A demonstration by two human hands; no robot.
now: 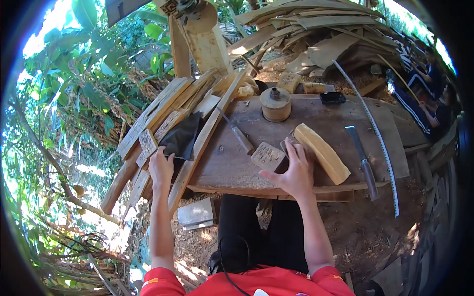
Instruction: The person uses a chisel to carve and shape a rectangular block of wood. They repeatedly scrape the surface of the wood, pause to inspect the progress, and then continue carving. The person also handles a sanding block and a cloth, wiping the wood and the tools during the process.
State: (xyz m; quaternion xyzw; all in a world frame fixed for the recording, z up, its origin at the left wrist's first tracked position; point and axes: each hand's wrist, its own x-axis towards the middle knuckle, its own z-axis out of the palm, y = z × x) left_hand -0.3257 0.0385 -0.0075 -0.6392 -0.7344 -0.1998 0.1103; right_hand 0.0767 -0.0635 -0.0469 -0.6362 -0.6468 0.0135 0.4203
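Observation:
At the left of the bench, my left hand (160,167) pinches the near edge of a dark, thin sheet (181,137) that lies over wooden boards. My right hand (296,170) is over the bench with its thumb stretched out to the left and its fingers reaching forward. It sits between a small wooden block (269,157) and a curved piece of pale wood (322,154), close to both. Whether its fingertips touch either is hard to see. A chisel with a wooden handle (242,139) lies left of the block. Another chisel (363,165) rests at the right.
A round wooden pot (275,104) and a small black tray (333,97) stand along the bench's (222,170) far side. A long, thin white strip (370,123) crosses its right end. Stacked boards (158,113) crowd the left. Other people (427,93) sit at the far right.

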